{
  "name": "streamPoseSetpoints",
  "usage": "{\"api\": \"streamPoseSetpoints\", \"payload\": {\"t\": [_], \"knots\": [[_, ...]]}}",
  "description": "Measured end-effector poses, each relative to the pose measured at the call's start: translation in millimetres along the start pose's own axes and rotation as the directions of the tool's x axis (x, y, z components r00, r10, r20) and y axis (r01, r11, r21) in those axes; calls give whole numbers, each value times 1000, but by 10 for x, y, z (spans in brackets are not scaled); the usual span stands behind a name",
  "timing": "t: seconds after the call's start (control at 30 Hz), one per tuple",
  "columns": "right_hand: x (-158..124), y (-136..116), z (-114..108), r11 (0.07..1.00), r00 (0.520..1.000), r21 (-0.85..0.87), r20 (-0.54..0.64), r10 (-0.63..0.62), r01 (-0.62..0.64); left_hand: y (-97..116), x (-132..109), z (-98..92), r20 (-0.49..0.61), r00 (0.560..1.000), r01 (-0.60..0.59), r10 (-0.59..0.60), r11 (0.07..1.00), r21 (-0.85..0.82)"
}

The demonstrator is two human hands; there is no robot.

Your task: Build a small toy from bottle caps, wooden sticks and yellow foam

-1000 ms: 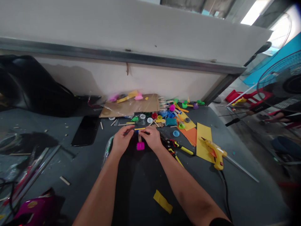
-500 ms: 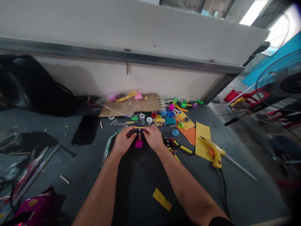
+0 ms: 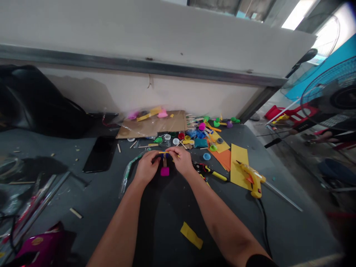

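Right hand (image 3: 181, 161) shifted inward, grip pinching yellow craft stick (image 3: 164, 152); left hand (image 3: 147, 167) grip closed on stick's other end.

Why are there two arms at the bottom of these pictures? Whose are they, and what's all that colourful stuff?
Those arms belong to a person wearing a camera on their head, so each picture shows what that person sees when looking down. The left hand and right hand are pinching a small yellow stick. Below it, a wooden stick leads down to a pink block. The colourful things lying on the dark table include bottle caps, a yellow glue gun and pliers.
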State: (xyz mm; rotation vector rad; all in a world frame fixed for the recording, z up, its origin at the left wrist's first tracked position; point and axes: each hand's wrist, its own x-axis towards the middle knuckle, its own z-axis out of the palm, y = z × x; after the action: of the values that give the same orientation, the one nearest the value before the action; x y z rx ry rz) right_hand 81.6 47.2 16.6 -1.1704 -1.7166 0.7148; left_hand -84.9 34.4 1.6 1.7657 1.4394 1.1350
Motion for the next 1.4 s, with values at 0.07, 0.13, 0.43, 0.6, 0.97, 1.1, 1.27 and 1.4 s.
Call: {"api": "streamPoseSetpoints", "payload": {"t": [0.07, 0.13, 0.43, 0.6, 0.97, 1.1, 1.27, 1.4], "knots": [[2, 15, 8, 997, 999, 61, 27, 44, -46, -4, 2, -23, -6, 1000, 3, -3, 1000, -2], [-1, 26, 19, 992, 997, 105, 47, 69, -74, -12, 2, -35, 30, 999, -28, 28, 1000, 0], [-108, 26, 106, 985, 987, 59, 6, 160, -160, -65, 3, -27, 120, 991, -56, 59, 998, -27], [-161, -147, 90, 938, 972, -324, 155, 177, -120, -20, -1, -68, 140, 983, -131, 120, 989, 72], [-76, -128, -117, 868, 919, -492, 367, 141, 64, -22, -9, -131, 179, 974, -184, 142, 950, 252], [-42, -79, -130, 880, 943, -470, 318, 100, 65, -4, -15, -136, 216, 974, -131, 71, 952, 278], [-38, -68, -111, 889, 968, -444, 252, 7, 109, 5, -23, -118, 218, 973, -152, 80, 928, 340], [-51, -53, -93, 872, 976, -471, 216, -34, 134, -19, -27, -106, 220, 968, -197, 121, 909, 367]]}}
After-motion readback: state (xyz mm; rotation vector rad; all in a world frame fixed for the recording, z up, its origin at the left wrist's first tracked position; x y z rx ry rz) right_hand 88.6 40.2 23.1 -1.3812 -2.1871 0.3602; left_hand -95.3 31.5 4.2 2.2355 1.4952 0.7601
